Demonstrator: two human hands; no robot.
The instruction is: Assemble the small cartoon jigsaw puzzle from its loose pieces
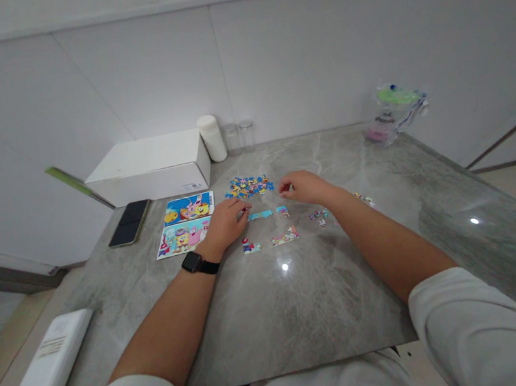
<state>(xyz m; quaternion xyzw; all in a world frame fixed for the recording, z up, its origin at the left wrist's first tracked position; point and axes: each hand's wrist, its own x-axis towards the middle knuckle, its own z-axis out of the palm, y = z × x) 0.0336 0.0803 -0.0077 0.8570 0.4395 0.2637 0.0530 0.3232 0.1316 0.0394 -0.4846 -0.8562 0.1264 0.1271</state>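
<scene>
My left hand (228, 221), with a black smartwatch (192, 262) on its wrist, is at the left end of a short joined strip of blue puzzle pieces (261, 214). Its fingers are pinched together, and anything between them is too small to make out. Beyond it lies a heap of loose puzzle pieces (250, 186), mostly blue and yellow. My right hand (301, 186) hovers just right of that heap, fingers curled in; what they hold, if anything, is hidden. Below the hands lie a joined corner section (251, 246), a joined bottom section (285, 237) and a small blue-pink section (282, 212).
Two cartoon picture sheets (183, 224) lie left of my left hand, beside a phone (130, 224). Behind stand a white box (151, 167), a white bottle (212, 139) and two glasses. More loose pieces (321, 217) lie under my right forearm. A plastic bag (392, 114) sits back right; a power bank (48, 366) front left.
</scene>
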